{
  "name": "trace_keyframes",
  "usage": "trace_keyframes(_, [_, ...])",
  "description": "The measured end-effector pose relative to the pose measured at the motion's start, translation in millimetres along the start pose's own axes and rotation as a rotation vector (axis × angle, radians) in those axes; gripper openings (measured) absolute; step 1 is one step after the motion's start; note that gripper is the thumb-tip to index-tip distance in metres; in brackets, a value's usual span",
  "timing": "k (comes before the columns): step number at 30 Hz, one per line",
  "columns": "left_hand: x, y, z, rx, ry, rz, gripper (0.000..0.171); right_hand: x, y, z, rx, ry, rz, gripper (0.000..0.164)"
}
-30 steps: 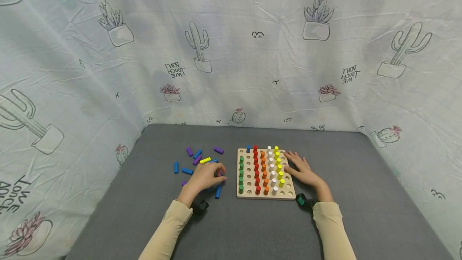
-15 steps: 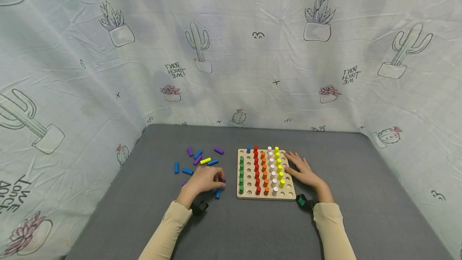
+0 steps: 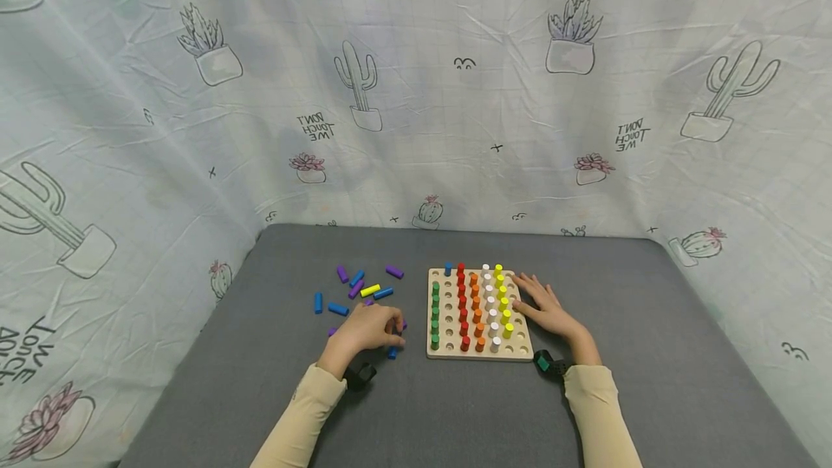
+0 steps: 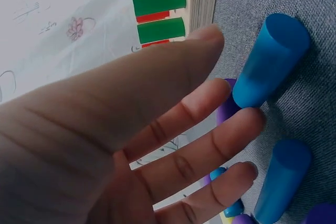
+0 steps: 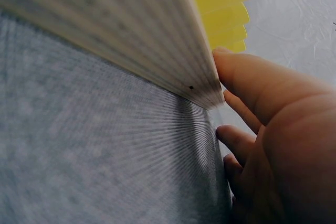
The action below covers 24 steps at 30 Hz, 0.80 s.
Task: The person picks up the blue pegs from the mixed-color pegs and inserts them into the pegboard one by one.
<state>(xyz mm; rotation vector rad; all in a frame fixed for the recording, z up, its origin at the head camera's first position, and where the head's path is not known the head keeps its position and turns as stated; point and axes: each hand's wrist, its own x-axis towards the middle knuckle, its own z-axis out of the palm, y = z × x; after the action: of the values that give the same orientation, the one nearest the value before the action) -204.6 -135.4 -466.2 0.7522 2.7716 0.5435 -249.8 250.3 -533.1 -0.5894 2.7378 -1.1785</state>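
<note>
My left hand (image 3: 369, 326) hovers over loose pegs left of the wooden pegboard (image 3: 448, 354). Below its fingertips lies a blue peg (image 3: 393, 354), partly covered in the head view. In the left wrist view, thumb and fingers are spread apart, and the nearest blue peg (image 4: 270, 61) is by the fingertips, not between them. A purple peg (image 4: 227, 109) shows partly behind the fingers. My right hand (image 3: 549, 313) rests along the pegboard's right edge with fingers extended; in the right wrist view its thumb touches the board's side (image 5: 173, 61).
Green (image 3: 435, 315), red (image 3: 463, 302), orange (image 3: 477, 302), white (image 3: 490, 302) and yellow (image 3: 503, 303) pegs stand in columns. One blue peg (image 3: 448, 269) stands at the far edge. Loose blue (image 3: 338, 308), purple (image 3: 393, 272) and yellow (image 3: 370, 289) pegs lie beyond my left hand.
My left hand has shifted slightly towards me, covering more of the nearest blue peg and uncovering another blue peg behind it. The right hand and pegboard have stayed put.
</note>
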Motion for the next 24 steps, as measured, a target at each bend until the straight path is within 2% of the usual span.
trace_keyframes(14, [0.1, 1.9, 3.9, 0.02, -0.055, -0.05, 0.021, -0.9, -0.5, 0.2, 0.0, -0.001, -0.003, 0.06])
trace_keyframes(24, [1.1, 5.1, 6.1, 0.019, -0.069, -0.05, 0.02, -0.5, 0.5, -0.3, 0.004, -0.003, -0.002, 0.061])
